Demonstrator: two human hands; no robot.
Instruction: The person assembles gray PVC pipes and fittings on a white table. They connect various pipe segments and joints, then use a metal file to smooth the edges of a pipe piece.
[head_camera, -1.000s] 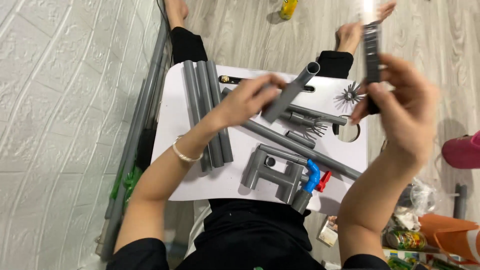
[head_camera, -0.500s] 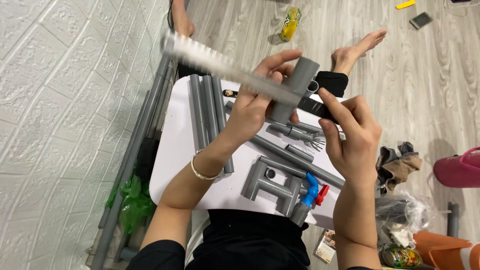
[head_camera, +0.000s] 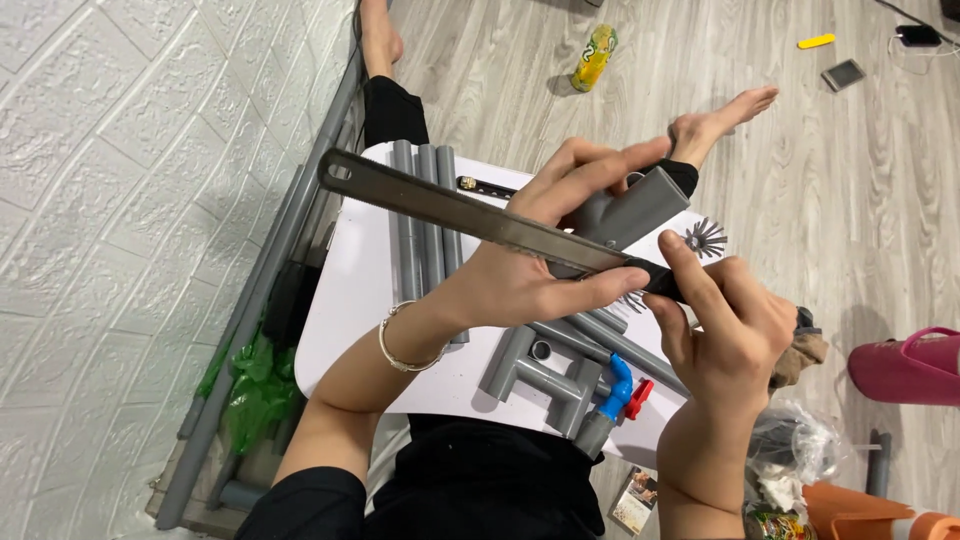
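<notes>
Above the white table, the left hand curls its fingers around a grey pipe while the right hand pinches a saw blade lying across that pipe.

A yellow-and-green drink can is seen lying on the wooden floor at the top. A small dark phone screen is seen further right. Colourful printed packets, possibly snack wrappers, and a small printed card are seen at the bottom edge.
</notes>
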